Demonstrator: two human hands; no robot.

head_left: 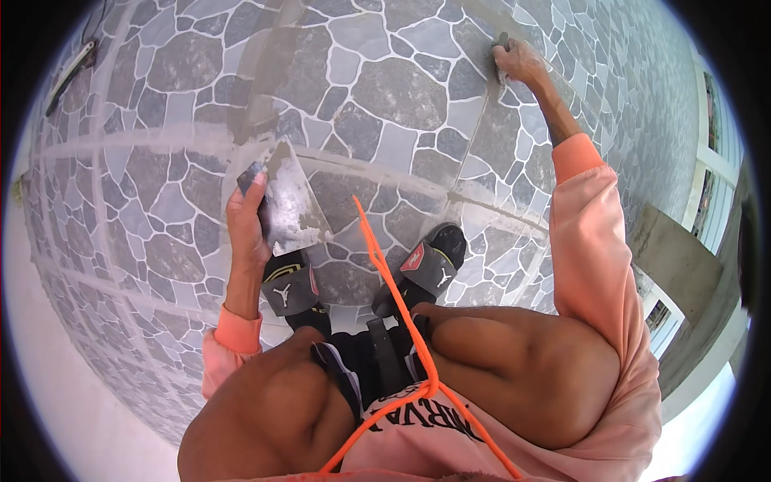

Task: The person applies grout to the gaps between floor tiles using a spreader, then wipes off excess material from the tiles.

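My left hand (247,217) is closed around the dark handle of a trowel (289,197), its flat metal blade smeared with pale grout. The blade is above the stone-patterned floor tiles (400,92), just past my left foot. Stretched out to the far right, my right hand (524,63) grips a small hand tool (502,42) with a dark end. Its working edge is hidden by my fingers, so its kind does not show. That tool is at a tile joint (482,120), and greyish residue marks the seams around it.
A long thin tool (71,74) with a dark edge lies at the far left. On the right are a concrete ledge (679,255) and a white railing (717,165). My feet in dark sandals (434,269) stand on the tiles, and an orange cord (393,281) hangs from my hoodie.
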